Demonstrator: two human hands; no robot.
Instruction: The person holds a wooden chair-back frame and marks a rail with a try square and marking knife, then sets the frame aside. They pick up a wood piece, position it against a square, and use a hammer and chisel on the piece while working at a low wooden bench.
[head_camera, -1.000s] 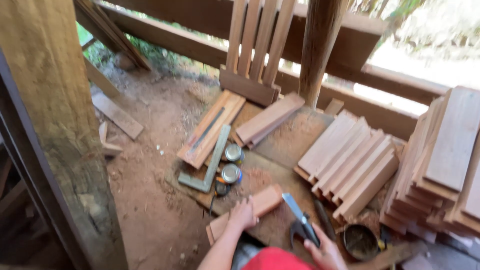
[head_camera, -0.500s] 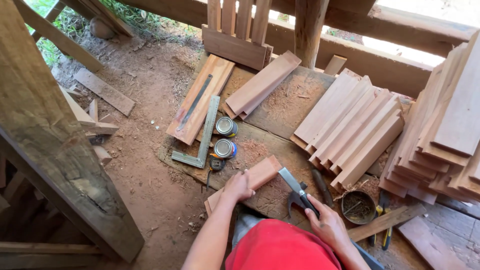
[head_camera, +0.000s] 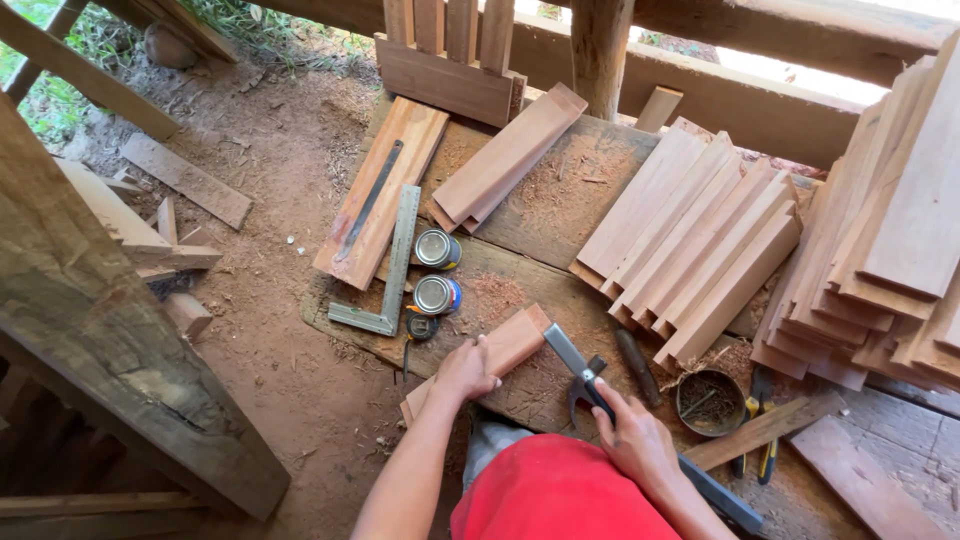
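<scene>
Left hand (head_camera: 468, 372) pressed flat, fingers spread, on short board (head_camera: 500, 350) lying on plank desk (head_camera: 520, 245). Right hand (head_camera: 632, 437) clenched around hammer (head_camera: 585, 372); handle mostly hidden, head resting beside board's end. Red garment (head_camera: 560, 495) covering lap.

The right hand (head_camera: 635, 440) now grips the hammer (head_camera: 590, 375) lower, drawn back from the wooden block (head_camera: 505, 345); the left hand (head_camera: 465, 372) presses that block's near end.
</scene>
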